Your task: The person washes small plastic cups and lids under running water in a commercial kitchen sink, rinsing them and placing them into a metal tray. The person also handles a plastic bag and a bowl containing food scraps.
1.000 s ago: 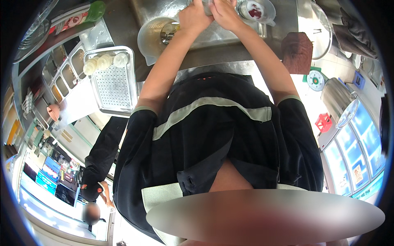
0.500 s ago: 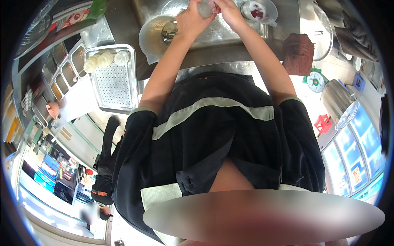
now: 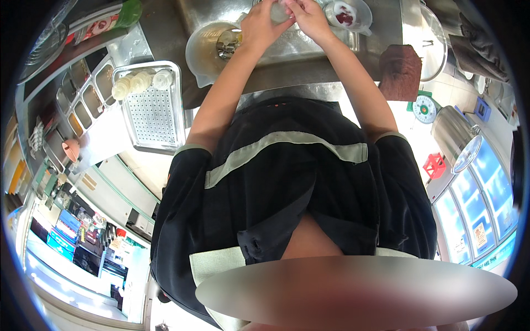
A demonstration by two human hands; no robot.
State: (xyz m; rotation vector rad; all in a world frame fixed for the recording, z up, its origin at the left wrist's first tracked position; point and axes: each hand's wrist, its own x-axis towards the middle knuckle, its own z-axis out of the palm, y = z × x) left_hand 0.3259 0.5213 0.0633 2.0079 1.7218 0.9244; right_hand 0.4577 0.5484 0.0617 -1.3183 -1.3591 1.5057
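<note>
Over a metal sink [image 3: 298, 52] at the top, both my hands are closed around a small translucent container [image 3: 279, 12]. My left hand [image 3: 260, 26] wraps it from the left. My right hand [image 3: 310, 22] presses its fingers against the right side; the container's upper part is cut off by the picture edge. Left of my left forearm stands a cloudy plastic jug [image 3: 197, 58] with shiny metal pieces [image 3: 226, 45] inside. On the right, near my right hand, is another translucent jug [image 3: 364, 21] with a clear container holding something dark red [image 3: 345, 16].
A steel tray [image 3: 179, 107] with a perforated insert carries several pale squeeze bottles [image 3: 140, 81] at left. Rectangular ingredient pans [image 3: 83, 113] lie beyond it. To the right are a folded brown cloth [image 3: 399, 74], a green dial scale [image 3: 424, 109] and a tall steel pot [image 3: 450, 129].
My hands have shifted slightly on the translucent container, my right fingers now closer to my left. The person in dark clothes at the lower left has moved almost wholly out of sight.
</note>
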